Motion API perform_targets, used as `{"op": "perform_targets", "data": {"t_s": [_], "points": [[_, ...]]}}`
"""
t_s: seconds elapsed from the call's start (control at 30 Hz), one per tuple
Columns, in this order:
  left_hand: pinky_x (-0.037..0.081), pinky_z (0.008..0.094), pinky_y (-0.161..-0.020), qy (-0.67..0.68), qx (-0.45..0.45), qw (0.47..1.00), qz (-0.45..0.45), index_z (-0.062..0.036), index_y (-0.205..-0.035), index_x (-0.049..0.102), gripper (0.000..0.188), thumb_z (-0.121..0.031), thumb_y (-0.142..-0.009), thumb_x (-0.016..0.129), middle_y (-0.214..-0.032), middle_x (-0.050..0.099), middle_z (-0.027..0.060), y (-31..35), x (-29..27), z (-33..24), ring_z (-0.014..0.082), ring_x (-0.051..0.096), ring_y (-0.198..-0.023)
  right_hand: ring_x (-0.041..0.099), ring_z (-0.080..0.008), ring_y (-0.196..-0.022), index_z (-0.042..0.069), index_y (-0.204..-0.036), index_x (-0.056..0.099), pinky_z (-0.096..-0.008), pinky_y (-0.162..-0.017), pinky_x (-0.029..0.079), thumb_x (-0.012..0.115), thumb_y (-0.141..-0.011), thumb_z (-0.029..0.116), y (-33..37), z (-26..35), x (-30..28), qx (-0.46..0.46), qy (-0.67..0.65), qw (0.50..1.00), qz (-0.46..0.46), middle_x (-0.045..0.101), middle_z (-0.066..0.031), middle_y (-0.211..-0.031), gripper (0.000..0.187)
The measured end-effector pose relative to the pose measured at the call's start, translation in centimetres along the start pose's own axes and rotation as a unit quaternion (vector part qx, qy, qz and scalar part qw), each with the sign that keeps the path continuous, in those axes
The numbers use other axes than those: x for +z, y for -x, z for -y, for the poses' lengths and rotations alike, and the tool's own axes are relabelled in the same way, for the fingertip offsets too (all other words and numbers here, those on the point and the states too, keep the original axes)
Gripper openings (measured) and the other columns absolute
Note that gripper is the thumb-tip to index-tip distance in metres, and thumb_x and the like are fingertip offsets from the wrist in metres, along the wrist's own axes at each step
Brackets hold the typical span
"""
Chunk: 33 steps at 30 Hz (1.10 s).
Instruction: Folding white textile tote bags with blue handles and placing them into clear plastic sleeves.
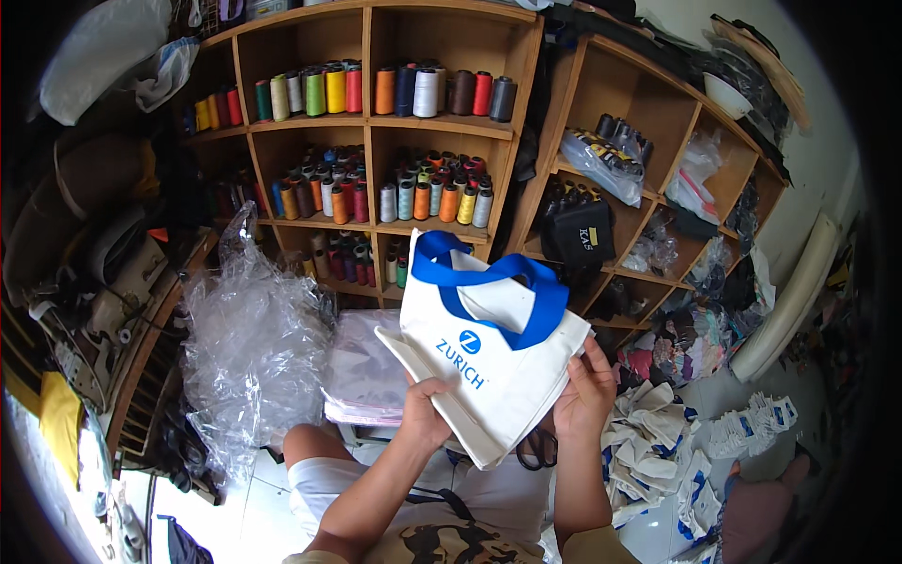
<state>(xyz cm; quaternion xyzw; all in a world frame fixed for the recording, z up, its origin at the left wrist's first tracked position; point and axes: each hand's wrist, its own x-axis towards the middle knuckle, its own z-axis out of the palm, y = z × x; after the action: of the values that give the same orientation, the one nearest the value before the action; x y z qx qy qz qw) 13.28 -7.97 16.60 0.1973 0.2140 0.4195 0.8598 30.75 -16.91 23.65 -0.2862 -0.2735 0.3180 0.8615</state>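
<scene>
A white cloth tote bag (512,399) with blue strap handles and a blue printed logo hangs tilted above my lap. At its lower left side edge, my left hand (427,410) grips the folded cloth between thumb and fingers. My right hand (586,389) holds the bag's right edge, thumb in front and some fingers behind, partly hidden. Both blue handles (550,305) flop forward over the bag's upper part. Just below the bag, between it and my right forearm, show the dark loops of what look like scissors (537,449).
A stack of clear plastic sleeves (362,371) lies ahead of my left hand, beside a heap of crumpled clear plastic (254,348). Wooden shelves (442,126) with thread cones stand beyond. White-and-blue bags (648,442) pile on the floor at right, near another person's limb (759,512).
</scene>
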Motion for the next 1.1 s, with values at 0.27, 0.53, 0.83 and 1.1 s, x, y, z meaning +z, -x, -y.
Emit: {"op": "perform_targets", "data": {"t_s": [0.27,0.53,0.83,1.1], "points": [[0.045,0.0499,-0.102,0.087,0.083,0.992,0.047,0.0056,-0.137,0.035,0.083,-0.009,-0.057,0.051,-0.125,0.054,0.0240,4.1,-2.4,-3.3,0.0406,0.055,-0.114,0.062,-0.0173,-0.098,0.000,-0.118,0.055,-0.0293,-0.090,0.050,0.060,-0.085,-0.011,1.7,-0.8,-1.9,0.004,0.072,0.997,-0.003,0.061,-0.0105,-0.110,0.035],[0.047,0.0461,-0.100,0.000,0.165,0.986,0.035,0.0062,-0.136,0.038,0.083,-0.010,-0.055,0.052,-0.124,0.055,0.0232,5.9,-4.0,-4.8,0.0385,0.056,-0.113,0.056,-0.0277,-0.084,0.004,-0.095,0.065,-0.0348,-0.075,0.045,0.070,-0.073,0.002,4.7,1.1,1.0,-0.377,0.573,0.692,0.224,0.063,-0.0116,-0.097,0.023],[0.049,0.0492,-0.100,0.004,0.195,0.980,0.033,0.0070,-0.138,0.034,0.094,-0.014,-0.048,0.048,-0.126,0.052,0.0265,7.7,-3.2,-6.5,0.0428,0.055,-0.114,0.058,-0.0297,-0.101,0.007,-0.097,0.070,-0.0396,-0.088,0.044,0.074,-0.070,0.005,1.9,0.4,3.2,-0.256,0.605,0.713,0.245,0.065,-0.0092,-0.112,0.028],[0.048,0.0472,-0.100,-0.025,0.204,0.979,-0.004,0.0047,-0.137,0.037,0.094,-0.015,-0.046,0.047,-0.125,0.053,0.0244,9.2,-3.3,-7.4,0.0416,0.055,-0.113,0.057,-0.0269,-0.095,0.010,-0.083,0.070,-0.0370,-0.082,0.045,0.081,-0.065,0.009,1.8,-1.1,3.8,-0.252,0.585,0.717,0.283,0.066,-0.0041,-0.103,0.021]]}}
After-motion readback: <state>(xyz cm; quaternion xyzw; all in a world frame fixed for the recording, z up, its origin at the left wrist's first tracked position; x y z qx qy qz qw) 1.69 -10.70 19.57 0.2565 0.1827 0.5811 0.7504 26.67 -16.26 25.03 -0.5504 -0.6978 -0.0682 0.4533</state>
